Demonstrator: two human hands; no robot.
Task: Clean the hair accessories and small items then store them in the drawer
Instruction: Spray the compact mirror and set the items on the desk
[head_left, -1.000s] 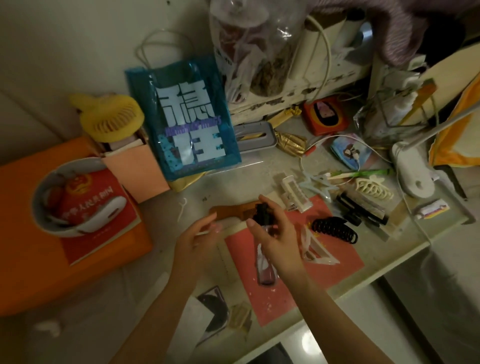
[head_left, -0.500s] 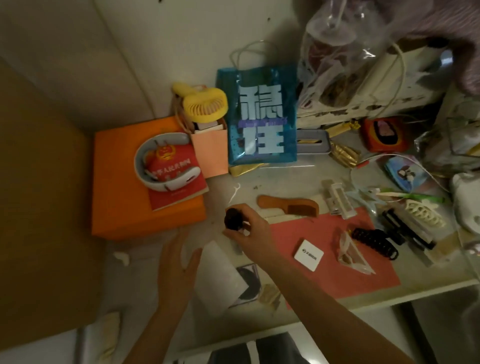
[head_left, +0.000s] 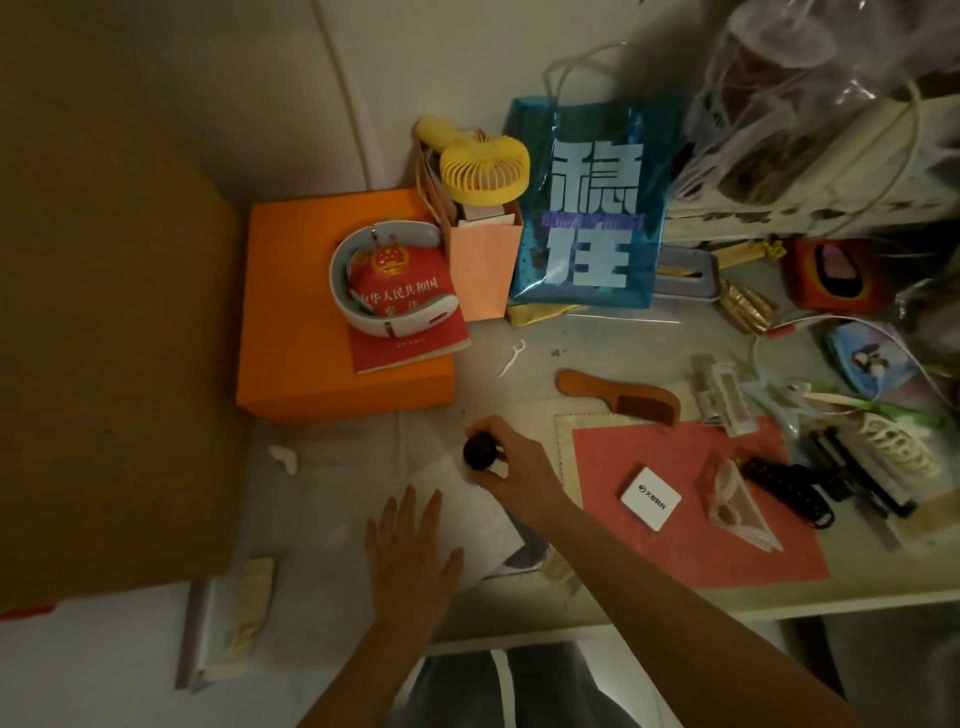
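My right hand (head_left: 511, 465) grips a small spray bottle by its black cap (head_left: 479, 451), held upright over a white sheet of tissue (head_left: 470, 525) on the desk. My left hand (head_left: 413, 548) lies flat with straight fingers on the near left part of that tissue. To the right, on a red mat (head_left: 691, 551), sit a small white square box (head_left: 650, 498), a clear triangular clip (head_left: 737, 506) and a black spiral hair tie (head_left: 784, 486). A brown wooden comb (head_left: 621, 397), a cream claw clip (head_left: 898, 447), black clips (head_left: 852, 470) and a white rectangular clip (head_left: 724, 397) lie beyond.
An orange box (head_left: 311, 374) at the left carries a red booklet (head_left: 410, 317) and a white neck band (head_left: 363, 306). A yellow fan (head_left: 483, 169), a pink paper bag (head_left: 480, 270) and a blue bag (head_left: 592, 218) stand at the back. The desk edge (head_left: 779, 605) runs near me.
My right hand carried the bottle leftward off the red mat to above the tissue. My left hand dropped flat onto the tissue. The view swung left.
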